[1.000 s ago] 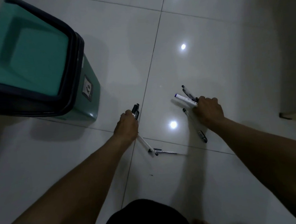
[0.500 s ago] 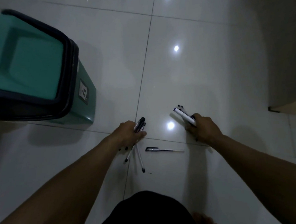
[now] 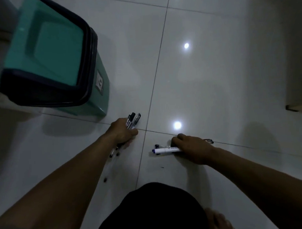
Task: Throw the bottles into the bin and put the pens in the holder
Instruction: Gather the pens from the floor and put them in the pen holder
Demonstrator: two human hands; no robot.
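My left hand (image 3: 123,132) is closed around a bundle of dark-capped pens (image 3: 133,120); their caps stick out above the fist and their tips show below it. My right hand (image 3: 191,145) lies low on the white tiled floor (image 3: 206,75), gripping a white marker (image 3: 166,150) that points left, with other pens beside it and one end poking out to the right (image 3: 208,141). A teal bin (image 3: 54,54) with a dark rim and a swing lid stands at the upper left, its lid closed. No bottles and no pen holder are in view.
A pale cabinet or furniture corner (image 3: 298,105) juts in at the right edge. My dark-clothed knee (image 3: 152,211) fills the bottom centre. Ceiling lights reflect on the glossy tiles.
My right hand dropped toward me onto the loose pen on the floor and turned the marker to point left. My left hand gathered its pens upright in the fist.
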